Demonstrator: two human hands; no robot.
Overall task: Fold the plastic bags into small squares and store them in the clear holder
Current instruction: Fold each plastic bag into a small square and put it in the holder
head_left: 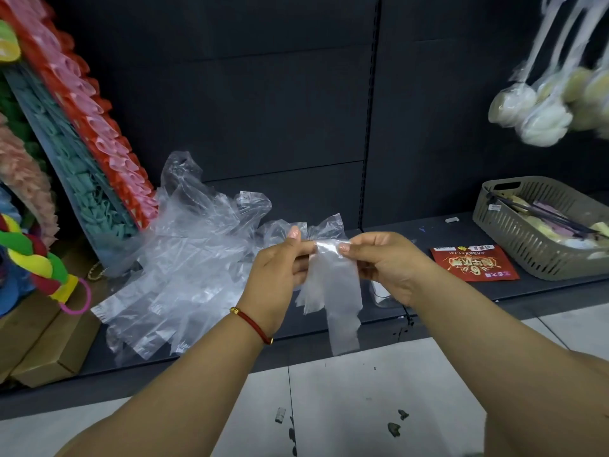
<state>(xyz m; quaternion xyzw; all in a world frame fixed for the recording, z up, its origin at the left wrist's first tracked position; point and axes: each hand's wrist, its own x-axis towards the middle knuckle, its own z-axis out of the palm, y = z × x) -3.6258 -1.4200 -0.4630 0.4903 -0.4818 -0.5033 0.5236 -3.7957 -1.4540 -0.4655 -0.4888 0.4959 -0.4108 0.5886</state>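
Up at two o'clock the pale round wrapped bundles on long white handles (540,107) are blurred and cut by the edge, while the grey slotted plastic basket (527,245) runs off at three o'clock.

The red packet (474,262) bears upside-down Chinese characters, too blurred to read.

Dark shelf (428,234) carries loose plastic bags (184,258), red packet (473,262), basket (514,239).

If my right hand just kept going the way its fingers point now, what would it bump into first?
Your right hand points left along the bag strip, so it would probably meet your left hand first. The loose bags lie beyond; depth is unclear.
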